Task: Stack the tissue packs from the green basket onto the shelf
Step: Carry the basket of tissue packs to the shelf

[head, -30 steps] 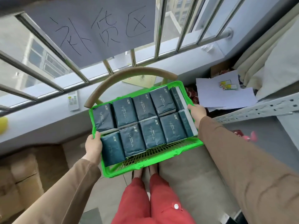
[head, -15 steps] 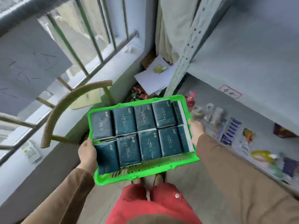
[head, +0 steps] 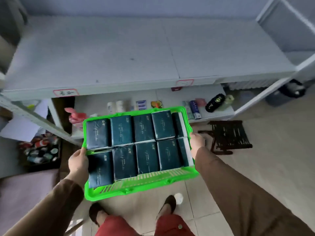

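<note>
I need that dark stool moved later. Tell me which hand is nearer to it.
Right. The right hand grips the green basket on the side toward the dark stool; the left hand holds the basket's far side.

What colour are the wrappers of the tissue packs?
Dark teal-green on the tissue packs, seen clearly in the head view.

Long brown sleeves (head: 238,193) on both arms; red trousers (head: 170,225) with small button; dark shoes (head: 167,204).
</note>
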The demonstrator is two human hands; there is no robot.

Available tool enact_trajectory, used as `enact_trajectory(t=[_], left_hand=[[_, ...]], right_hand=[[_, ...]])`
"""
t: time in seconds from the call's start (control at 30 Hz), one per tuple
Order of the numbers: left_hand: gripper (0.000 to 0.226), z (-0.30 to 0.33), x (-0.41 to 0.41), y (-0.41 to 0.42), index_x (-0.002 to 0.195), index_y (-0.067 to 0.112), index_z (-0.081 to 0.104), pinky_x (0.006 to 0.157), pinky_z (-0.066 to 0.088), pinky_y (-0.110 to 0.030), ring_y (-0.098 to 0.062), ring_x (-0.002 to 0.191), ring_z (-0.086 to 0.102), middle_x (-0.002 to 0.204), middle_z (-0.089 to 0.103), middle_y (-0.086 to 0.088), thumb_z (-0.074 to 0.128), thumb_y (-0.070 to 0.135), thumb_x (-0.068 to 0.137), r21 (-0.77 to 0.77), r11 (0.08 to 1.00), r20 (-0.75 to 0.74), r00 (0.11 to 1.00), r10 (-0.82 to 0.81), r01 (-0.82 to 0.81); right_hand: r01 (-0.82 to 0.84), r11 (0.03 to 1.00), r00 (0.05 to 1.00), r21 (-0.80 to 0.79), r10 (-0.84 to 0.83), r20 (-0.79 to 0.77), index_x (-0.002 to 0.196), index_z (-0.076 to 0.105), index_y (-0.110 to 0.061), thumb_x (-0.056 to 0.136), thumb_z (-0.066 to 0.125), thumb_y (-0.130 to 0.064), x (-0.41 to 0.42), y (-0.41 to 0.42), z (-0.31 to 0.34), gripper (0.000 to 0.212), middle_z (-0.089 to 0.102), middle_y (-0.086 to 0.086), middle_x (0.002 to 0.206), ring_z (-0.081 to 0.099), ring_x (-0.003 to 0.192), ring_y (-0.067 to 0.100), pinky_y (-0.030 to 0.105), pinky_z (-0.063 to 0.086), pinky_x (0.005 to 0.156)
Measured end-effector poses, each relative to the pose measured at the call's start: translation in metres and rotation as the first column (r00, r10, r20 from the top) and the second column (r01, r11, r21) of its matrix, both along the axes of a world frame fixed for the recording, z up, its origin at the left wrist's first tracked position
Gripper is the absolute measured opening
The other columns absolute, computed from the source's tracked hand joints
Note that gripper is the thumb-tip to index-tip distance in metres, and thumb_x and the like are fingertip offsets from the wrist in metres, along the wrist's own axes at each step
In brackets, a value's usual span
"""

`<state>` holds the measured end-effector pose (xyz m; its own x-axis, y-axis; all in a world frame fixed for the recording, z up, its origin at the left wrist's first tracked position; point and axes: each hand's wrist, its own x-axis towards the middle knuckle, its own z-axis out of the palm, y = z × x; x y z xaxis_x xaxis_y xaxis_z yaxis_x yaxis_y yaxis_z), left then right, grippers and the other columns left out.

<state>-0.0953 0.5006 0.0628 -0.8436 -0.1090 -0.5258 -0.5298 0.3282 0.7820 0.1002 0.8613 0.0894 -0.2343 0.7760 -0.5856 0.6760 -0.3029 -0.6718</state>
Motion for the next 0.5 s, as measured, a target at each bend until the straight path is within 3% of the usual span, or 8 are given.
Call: enact_trajectory(t=[0.03,0.1,0.17,0.27,0.4,0.5], left_hand=[[0.023,-0.002,0.01,0.034,0.088,0.012,0.062,0.063,0.039,-0.028,-0.019,0.082,0.047,0.092,0.052,-0.011,0.049,0.023,0.102,0.01,1.0,0.009,1.0,-0.025,0.025],[0.019,-0.008,0.028,0.098,0.098,0.012,0.066,0.066,0.039,-0.03,-0.019,0.082,0.048,0.097,0.053,-0.01,0.05,0.023,0.102,-0.003,0.998,0.015,0.998,-0.062,0.062],[0.025,-0.015,0.045,0.154,0.117,0.01,0.066,0.072,0.041,-0.031,-0.019,0.088,0.051,0.101,0.058,-0.009,0.053,0.022,0.101,0.015,0.995,0.035,0.994,-0.102,0.102],[0.028,-0.027,0.068,0.229,0.115,0.004,0.068,0.079,0.043,-0.034,-0.02,0.09,0.052,0.099,0.062,-0.011,0.054,0.022,0.099,0.055,0.979,0.079,0.976,-0.203,0.199],[0.032,-0.045,0.088,0.323,0.106,-0.003,0.069,0.077,0.04,-0.035,-0.021,0.087,0.055,0.094,0.064,-0.016,0.056,0.025,0.098,0.049,0.953,0.116,0.946,-0.301,0.298],[0.028,-0.059,0.101,0.39,0.104,0.001,0.07,0.075,0.037,-0.033,-0.02,0.087,0.056,0.098,0.067,-0.027,0.056,0.025,0.099,0.057,0.928,0.141,0.917,-0.373,0.368]], right_hand=[[0.035,0.999,0.999,0.005,-0.035,-0.007,0.075,0.051,-0.019,0.104,0.043,-0.018,0.021,0.026,0.0,0.03,0.05,0.006,0.099,0.048,0.079,0.02,0.028,0.044,0.081],[0.123,0.992,0.992,0.026,-0.123,-0.002,0.107,0.066,-0.007,0.104,0.042,-0.018,0.062,0.078,0.0,0.026,0.052,0.006,0.098,0.047,0.093,0.018,0.034,0.045,0.091],[0.174,0.984,0.984,0.043,-0.176,0.037,0.131,0.057,0.004,0.105,0.041,-0.019,0.099,0.124,0.002,0.038,0.059,0.015,0.104,0.055,0.103,0.023,0.036,0.045,0.097],[0.255,0.962,0.958,0.097,-0.265,0.114,0.132,0.056,0.002,0.104,0.041,-0.011,0.14,0.185,0.008,0.034,0.059,0.021,0.133,0.057,0.125,0.032,0.033,0.046,0.097],[0.133,0.971,0.904,0.198,-0.201,0.378,0.126,0.054,-0.012,0.099,0.049,-0.005,0.176,0.254,0.016,0.028,0.06,0.011,0.133,0.057,0.125,0.025,0.029,0.044,0.098],[0.19,0.957,0.874,0.22,-0.267,0.406,0.137,0.048,-0.007,0.098,0.052,-0.008,0.206,0.31,0.006,0.039,0.057,0.011,0.137,0.055,0.128,0.026,0.029,0.043,0.104]])
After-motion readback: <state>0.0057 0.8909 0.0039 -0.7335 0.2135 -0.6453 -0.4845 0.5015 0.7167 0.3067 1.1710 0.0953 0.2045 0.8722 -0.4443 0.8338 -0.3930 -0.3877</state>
